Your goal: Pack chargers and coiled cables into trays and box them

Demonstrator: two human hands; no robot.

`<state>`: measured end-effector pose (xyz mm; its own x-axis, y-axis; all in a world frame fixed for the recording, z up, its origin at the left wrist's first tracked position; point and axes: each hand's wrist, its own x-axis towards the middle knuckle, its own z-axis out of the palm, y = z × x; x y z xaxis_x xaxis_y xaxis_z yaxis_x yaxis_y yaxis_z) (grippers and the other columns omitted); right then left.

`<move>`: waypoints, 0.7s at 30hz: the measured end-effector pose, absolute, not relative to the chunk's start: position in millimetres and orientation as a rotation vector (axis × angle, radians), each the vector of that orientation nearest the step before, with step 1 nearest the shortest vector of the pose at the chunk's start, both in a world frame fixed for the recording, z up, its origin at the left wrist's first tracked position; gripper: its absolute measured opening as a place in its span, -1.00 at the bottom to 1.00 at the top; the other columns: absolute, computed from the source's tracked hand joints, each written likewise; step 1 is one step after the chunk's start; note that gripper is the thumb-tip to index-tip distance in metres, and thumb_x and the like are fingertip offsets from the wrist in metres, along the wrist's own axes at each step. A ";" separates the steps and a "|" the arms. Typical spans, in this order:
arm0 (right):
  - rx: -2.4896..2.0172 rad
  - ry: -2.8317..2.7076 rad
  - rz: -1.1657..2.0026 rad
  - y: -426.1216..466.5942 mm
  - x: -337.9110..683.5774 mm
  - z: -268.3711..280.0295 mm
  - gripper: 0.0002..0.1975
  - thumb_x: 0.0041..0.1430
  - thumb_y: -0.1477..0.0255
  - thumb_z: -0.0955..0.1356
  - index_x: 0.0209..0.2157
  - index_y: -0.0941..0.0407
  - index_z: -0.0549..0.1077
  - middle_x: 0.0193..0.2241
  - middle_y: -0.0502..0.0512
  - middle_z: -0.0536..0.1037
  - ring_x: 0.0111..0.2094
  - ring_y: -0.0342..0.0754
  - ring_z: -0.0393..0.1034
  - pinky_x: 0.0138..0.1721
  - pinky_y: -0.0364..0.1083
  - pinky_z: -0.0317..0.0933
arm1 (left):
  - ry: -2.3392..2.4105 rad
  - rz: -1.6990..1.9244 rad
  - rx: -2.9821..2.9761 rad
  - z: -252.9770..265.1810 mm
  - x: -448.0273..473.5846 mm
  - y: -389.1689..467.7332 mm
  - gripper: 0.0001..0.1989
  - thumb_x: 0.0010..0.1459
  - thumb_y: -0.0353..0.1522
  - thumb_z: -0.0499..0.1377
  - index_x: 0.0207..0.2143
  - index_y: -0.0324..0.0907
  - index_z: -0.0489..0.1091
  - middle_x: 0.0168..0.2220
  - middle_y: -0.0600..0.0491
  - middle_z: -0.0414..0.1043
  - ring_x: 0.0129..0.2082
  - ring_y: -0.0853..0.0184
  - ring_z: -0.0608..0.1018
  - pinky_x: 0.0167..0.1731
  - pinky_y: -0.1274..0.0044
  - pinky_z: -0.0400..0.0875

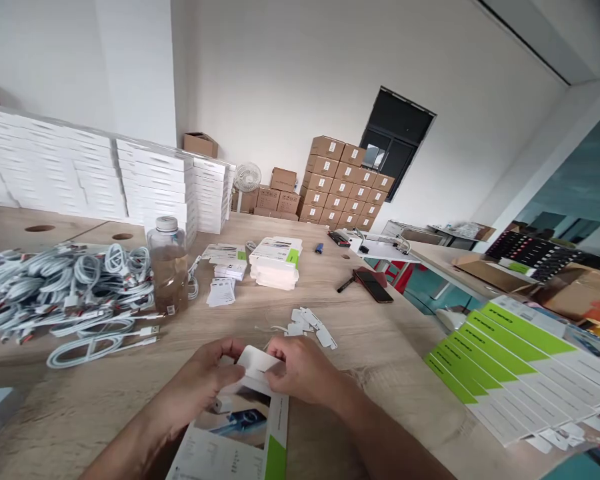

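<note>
A flat printed carton (pixel 243 430), white with a green corner and a picture of a blue device, lies on the table close to me. Its white end flap (pixel 255 360) stands up at the far end. My left hand (pixel 213 370) pinches the flap's left side between thumb and fingers. On the right edge of that flap, my right hand (pixel 300 367) has its thumb and fingers closed. Just beyond the hands lie several small white cut-out tabs (pixel 310 325). What is inside the carton is hidden.
Left is a heap of coiled white cables (pixel 80 283) beside a clear bottle (pixel 168 267). A stack of flattened cartons (pixel 275 261) and small cards (pixel 223 291) stand ahead. A phone (pixel 373 285) lies right of centre. Green-and-white boxes (pixel 510 360) fill the right edge.
</note>
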<state>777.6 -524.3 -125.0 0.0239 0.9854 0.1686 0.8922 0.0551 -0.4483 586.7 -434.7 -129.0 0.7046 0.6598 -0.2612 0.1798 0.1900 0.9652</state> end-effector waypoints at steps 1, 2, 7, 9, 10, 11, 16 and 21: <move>-1.877 -1.926 0.268 -525.5 775.2 -125.9 -0.88 -0.06 0.45 0.36 -0.39 0.05 0.43 -0.48 -0.09 0.51 -0.45 -0.14 0.32 -0.43 -0.17 0.06 | 0.767 0.386 1.454 -130.0 586.5 -434.1 -0.82 -0.03 -0.32 0.23 -0.33 -0.17 0.41 -0.51 0.15 0.47 -0.54 0.35 0.46 -0.53 0.58 0.23; -1.869 -1.942 0.272 -527.0 773.0 -126.7 -0.89 -0.07 0.45 0.36 -0.39 0.05 0.42 -0.49 -0.09 0.50 -0.47 -0.14 0.30 -0.44 -0.17 0.05 | 0.768 0.387 1.547 -130.7 586.3 -433.7 -0.86 -0.02 -0.31 0.23 -0.40 -0.18 0.40 -0.51 0.16 0.44 -0.53 0.37 0.43 -0.52 0.59 0.21; -1.717 -1.830 0.726 -535.1 774.0 -130.1 -0.87 -0.05 0.49 0.35 -0.36 0.08 0.42 -0.52 -0.10 0.45 -0.52 -0.20 0.22 -0.52 -0.22 0.01 | 0.775 0.276 1.832 -125.6 587.0 -438.5 -0.83 0.01 -0.27 0.21 -0.50 -0.21 0.45 -0.58 0.18 0.31 -0.55 0.40 0.33 -0.56 0.60 0.11; -1.585 -1.668 1.112 -534.7 782.1 -131.3 -0.81 -0.06 0.48 0.40 -0.32 0.11 0.43 -0.46 -0.08 0.49 -0.49 -0.21 0.27 -0.50 -0.24 0.07 | 0.711 0.236 1.821 -119.1 587.7 -443.3 -0.81 0.03 -0.27 0.20 -0.46 -0.22 0.48 -0.58 0.18 0.29 -0.56 0.42 0.30 -0.56 0.60 0.11; -1.526 -1.549 1.257 -533.6 786.9 -132.2 -0.79 -0.05 0.44 0.43 -0.30 0.12 0.45 -0.43 -0.07 0.50 -0.47 -0.20 0.30 -0.48 -0.24 0.11 | 0.664 0.235 1.798 -115.5 587.9 -445.7 -0.80 0.04 -0.25 0.19 -0.45 -0.21 0.49 -0.58 0.18 0.29 -0.57 0.42 0.29 -0.55 0.60 0.12; -1.485 -1.414 1.362 -532.2 791.7 -133.3 -0.77 -0.04 0.39 0.45 -0.29 0.13 0.47 -0.42 -0.06 0.51 -0.46 -0.20 0.32 -0.46 -0.23 0.14 | 0.620 0.241 1.769 -112.2 587.9 -448.0 -0.78 0.06 -0.23 0.19 -0.43 -0.21 0.49 -0.57 0.18 0.30 -0.57 0.42 0.29 -0.54 0.60 0.13; -1.404 -1.077 1.733 -526.9 806.1 -140.5 -0.70 0.04 0.20 0.44 -0.28 0.14 0.54 -0.61 -0.11 0.44 -0.66 -0.27 0.20 -0.58 -0.24 0.12 | 0.557 0.246 1.693 -108.7 586.6 -453.7 -0.72 0.08 -0.14 0.21 -0.46 -0.19 0.45 -0.56 0.15 0.30 -0.55 0.41 0.27 -0.56 0.61 0.12; -1.342 -1.243 1.877 -528.7 808.8 -140.6 -0.78 -0.01 0.31 0.46 -0.37 0.17 0.56 -0.65 -0.15 0.39 -0.69 -0.32 0.12 -0.67 -0.30 -0.04 | 0.538 0.201 1.765 -119.4 588.4 -452.3 -0.75 0.14 -0.21 0.19 -0.47 -0.20 0.43 -0.59 0.20 0.17 -0.57 0.47 0.17 -0.59 0.63 0.00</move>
